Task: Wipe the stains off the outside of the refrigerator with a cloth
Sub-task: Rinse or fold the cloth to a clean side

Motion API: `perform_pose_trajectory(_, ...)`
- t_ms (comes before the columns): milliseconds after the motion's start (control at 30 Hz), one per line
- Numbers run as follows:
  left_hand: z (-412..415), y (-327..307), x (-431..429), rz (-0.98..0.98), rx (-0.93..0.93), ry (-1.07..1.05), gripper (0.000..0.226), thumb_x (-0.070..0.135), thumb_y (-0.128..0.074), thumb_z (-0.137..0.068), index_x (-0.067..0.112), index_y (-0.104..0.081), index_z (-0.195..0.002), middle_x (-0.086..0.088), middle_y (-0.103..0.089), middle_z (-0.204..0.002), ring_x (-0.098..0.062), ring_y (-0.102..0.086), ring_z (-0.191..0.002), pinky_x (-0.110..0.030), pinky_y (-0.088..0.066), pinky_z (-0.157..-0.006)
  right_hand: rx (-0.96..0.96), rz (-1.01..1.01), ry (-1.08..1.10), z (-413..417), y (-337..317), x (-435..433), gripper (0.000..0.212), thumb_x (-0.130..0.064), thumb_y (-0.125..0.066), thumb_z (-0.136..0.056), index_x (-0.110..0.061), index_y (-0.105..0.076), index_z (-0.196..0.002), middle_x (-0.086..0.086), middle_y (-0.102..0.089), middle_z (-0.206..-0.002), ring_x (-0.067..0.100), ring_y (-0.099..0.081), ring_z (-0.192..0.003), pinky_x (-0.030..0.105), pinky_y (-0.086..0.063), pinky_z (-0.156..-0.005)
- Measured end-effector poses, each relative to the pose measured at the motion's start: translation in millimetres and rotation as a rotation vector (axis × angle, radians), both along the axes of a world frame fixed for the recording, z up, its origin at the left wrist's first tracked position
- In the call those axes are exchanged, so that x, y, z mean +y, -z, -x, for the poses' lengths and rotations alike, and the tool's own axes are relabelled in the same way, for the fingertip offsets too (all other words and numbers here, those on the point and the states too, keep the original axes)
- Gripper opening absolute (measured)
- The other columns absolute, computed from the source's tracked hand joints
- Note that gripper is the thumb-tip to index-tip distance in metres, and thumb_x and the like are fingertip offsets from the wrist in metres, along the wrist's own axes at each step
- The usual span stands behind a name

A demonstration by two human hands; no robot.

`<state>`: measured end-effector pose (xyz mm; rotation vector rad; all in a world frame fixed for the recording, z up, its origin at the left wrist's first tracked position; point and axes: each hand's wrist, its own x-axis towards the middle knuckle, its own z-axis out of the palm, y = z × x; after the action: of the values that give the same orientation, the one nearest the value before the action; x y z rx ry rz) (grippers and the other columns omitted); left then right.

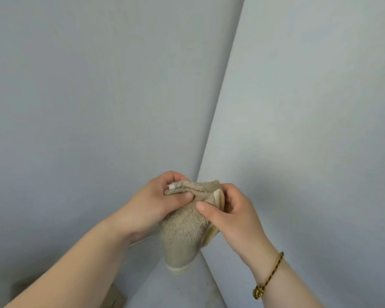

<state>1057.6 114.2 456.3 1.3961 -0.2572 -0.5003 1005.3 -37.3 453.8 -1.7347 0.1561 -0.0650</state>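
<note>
Beige cloth [185, 227] bunched between 2 hands, left [158, 203] and right [229, 216].

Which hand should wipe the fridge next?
Probably right: the right hand grips the cloth beside the nearer pale panel; the left hand pinches its top edge.

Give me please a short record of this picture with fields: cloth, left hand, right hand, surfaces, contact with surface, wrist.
cloth: beige fluffy cloth, bunched, lower end hanging down
left hand: left hand grips the cloth's upper left edge
right hand: right hand pinches the cloth's right side
surfaces: two pale grey panels meeting at an edge
contact with surface: cloth held in front, not pressed flat
wrist: braided bracelet on the right wrist
</note>
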Motion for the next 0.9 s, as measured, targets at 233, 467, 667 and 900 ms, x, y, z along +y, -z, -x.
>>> perform_pose_trajectory(233,36,-102,67,0.14,0.11,-0.137,0.073,0.038,-0.087,-0.041,0.01,-0.061,-0.103,-0.008,-0.071,-0.097,-0.016,-0.069,-0.086,-0.023,-0.055,-0.068,-0.092,-0.246,-0.06,7,-110,57,0.014,-0.013,-0.072,-0.076,-0.016,-0.06,-0.082,-0.002,-0.069,-0.077,0.012,-0.066,-0.078,0.027,-0.055,-0.07)
perform_pose_trajectory(467,131,-126,81,0.142,0.102,-0.414,0.048,0.04,-0.079,-0.061,0.007,-0.066,-0.094,-0.006,-0.074,-0.089,-0.017,-0.07,-0.082,-0.024,-0.055,-0.067,-0.128,-0.329,-0.331,44,-154,88,0.013,-0.002,-0.062,-0.082,-0.015,-0.057,-0.083,-0.003,-0.063,-0.073,0.001,-0.062,-0.061,0.015,-0.049,-0.051)
perform_pose_trajectory(667,235,-125,68,0.117,0.074,-0.926,0.012,0.018,-0.058,-0.085,0.009,-0.066,-0.087,-0.003,-0.073,-0.076,-0.014,-0.07,-0.068,-0.024,-0.056,-0.062,-0.082,-0.23,-0.72,101,-159,100,0.016,-0.003,-0.061,-0.082,-0.018,-0.058,-0.085,-0.002,-0.064,-0.083,0.009,-0.061,-0.076,0.016,-0.051,-0.061)
perform_pose_trajectory(900,378,-111,83,0.156,0.085,-1.381,0.015,0.023,-0.062,-0.08,0.013,-0.067,-0.089,-0.004,-0.073,-0.084,-0.018,-0.069,-0.079,-0.03,-0.054,-0.071,0.031,-0.196,-1.149,200,-153,161,0.013,-0.005,-0.061,-0.084,-0.018,-0.06,-0.087,-0.003,-0.066,-0.082,0.004,-0.064,-0.071,0.015,-0.052,-0.058)
